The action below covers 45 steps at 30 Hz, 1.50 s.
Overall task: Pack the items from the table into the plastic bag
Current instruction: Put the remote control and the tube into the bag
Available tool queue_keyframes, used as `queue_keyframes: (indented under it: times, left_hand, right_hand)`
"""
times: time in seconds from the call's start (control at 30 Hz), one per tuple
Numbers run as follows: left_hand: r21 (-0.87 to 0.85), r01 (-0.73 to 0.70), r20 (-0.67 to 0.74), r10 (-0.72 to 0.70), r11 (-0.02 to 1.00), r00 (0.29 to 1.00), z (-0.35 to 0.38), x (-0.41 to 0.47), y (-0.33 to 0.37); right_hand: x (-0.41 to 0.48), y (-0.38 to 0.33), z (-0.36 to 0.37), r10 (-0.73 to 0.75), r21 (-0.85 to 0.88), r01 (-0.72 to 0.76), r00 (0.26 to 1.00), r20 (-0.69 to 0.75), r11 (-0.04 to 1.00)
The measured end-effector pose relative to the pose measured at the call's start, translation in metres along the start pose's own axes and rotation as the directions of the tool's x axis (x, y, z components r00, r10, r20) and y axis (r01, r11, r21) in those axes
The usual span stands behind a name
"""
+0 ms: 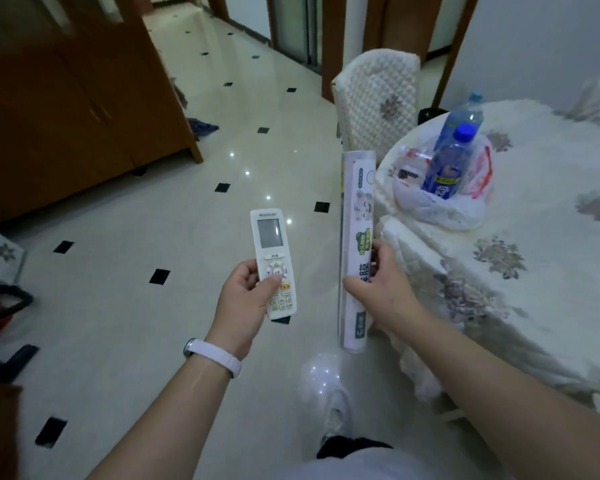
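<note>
My left hand (245, 299) grips a white remote control (272, 261) with a grey screen, thumb on its buttons, held over the floor. My right hand (383, 282) holds a long white roll of cling film (357, 216) upright, just left of the table edge. On the table a white plastic bag (465, 202) with red print stands open. Two blue-capped clear bottles (447, 164) stick out of it.
The round table (551, 244) has a cream floral cloth hanging over its edge. A padded chair (378, 102) stands behind it, a wooden cabinet (66, 109) at left. The glossy tiled floor (153, 220) lies between. My foot (336, 414) is below the roll.
</note>
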State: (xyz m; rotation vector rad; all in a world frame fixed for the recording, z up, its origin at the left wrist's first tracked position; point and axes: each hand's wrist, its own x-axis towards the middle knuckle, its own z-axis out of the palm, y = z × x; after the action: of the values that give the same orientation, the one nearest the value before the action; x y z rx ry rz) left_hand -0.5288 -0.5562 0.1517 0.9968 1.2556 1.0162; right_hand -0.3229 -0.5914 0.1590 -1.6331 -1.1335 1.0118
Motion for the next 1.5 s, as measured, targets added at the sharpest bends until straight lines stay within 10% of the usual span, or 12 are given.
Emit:
queue_keyframes:
  times: [0.7, 1.5]
  left_hand:
    - [0.095, 0.008, 0.482, -0.053, 0.995, 0.874, 0.147, 0.295, 0.053]
    - [0.329, -0.145, 0.874, -0.244, 0.933, 0.420, 0.320, 0.545, 0.083]
  right_hand:
    - [0.221, -0.006, -0.079, 0.121, 0.051, -0.111, 0.844, -0.523, 0.993]
    - [0.419, -0.001, -0.085, 0.421, 0.336, -0.270, 0.392, -0.818, 0.902]
